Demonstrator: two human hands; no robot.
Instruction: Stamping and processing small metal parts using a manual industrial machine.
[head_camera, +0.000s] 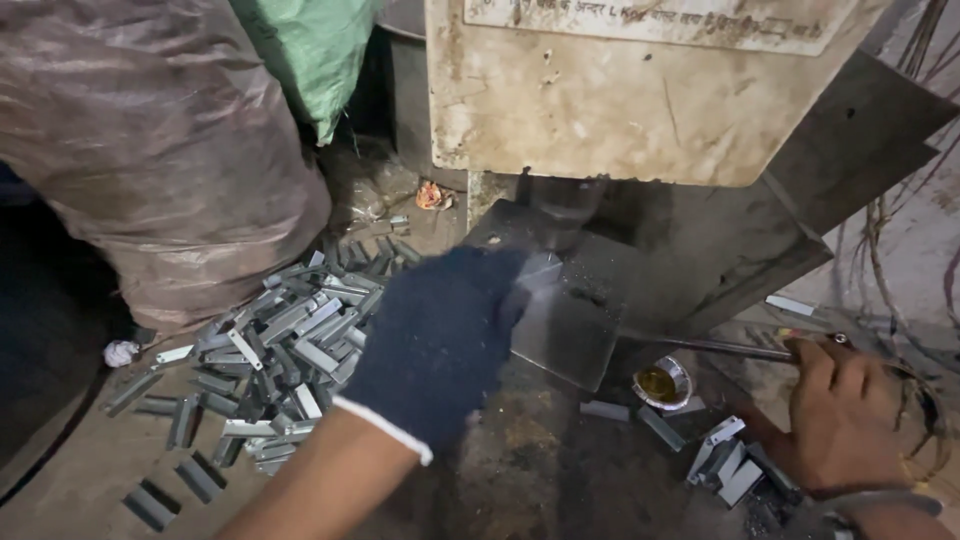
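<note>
the gloved left hand (440, 340) sits closed at the press die (556, 290), seemingly pinching a small metal piece hidden under the ram (563, 205), while the bare right hand (845, 415) grips the lever rod (700, 345); an early pull could crush fingers.

Left hand (440, 345) wears a dark knit glove; right hand (840, 415) is bare.

At centre frame the left hand (440, 345) wears a dark navy knit glove with a white cuff. Grey metal channel pieces (285, 345) heap at lower left. At upper left sit a brownish plastic sack (160, 140) and a green bag (315, 50). The press housing (620, 90) above is stained cream.
</note>
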